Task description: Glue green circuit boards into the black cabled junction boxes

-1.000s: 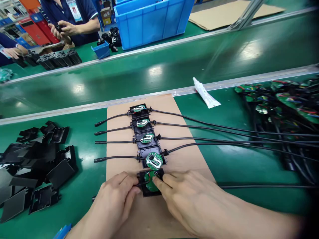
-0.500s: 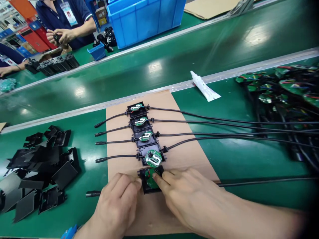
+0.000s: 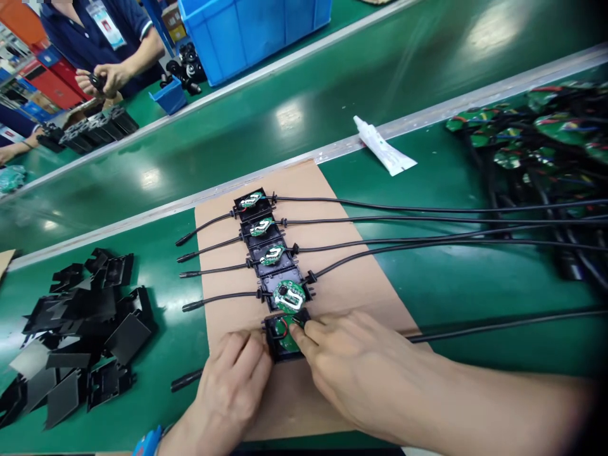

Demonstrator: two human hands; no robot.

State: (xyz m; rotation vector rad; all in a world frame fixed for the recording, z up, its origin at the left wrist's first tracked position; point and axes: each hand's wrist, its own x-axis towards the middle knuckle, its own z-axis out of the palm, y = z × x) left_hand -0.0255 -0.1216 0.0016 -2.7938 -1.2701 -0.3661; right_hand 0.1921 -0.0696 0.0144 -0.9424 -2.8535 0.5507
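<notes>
The nearest black plastic case (image 3: 272,345) lies open on a brown cardboard sheet (image 3: 380,285), between my hands. Inside it sits a green circuit board (image 3: 287,341) with a red wire. At the case's left edge, my left hand (image 3: 235,380) is closed with curled fingers over the short cable, whose black plug end (image 3: 186,380) sticks out. My right hand (image 3: 351,358) has its index finger on the board, the other fingers bent round the case's right side, where the long black cable (image 3: 498,329) runs out from behind the hand. My fingers hide both cable entries.
Beyond it stands a row of several cases with boards (image 3: 289,296) and cables. Loose black covers (image 3: 128,339) pile up at left, wired boards (image 3: 517,136) at right. A white tube (image 3: 384,147) lies near the rail. Across the line, a co-worker's hands (image 3: 107,79) hold a black part.
The camera view has shifted slightly, moving the scene within the picture. Both hands stay at the nearest case. The plug end at left now tilts more, its tip lower.
</notes>
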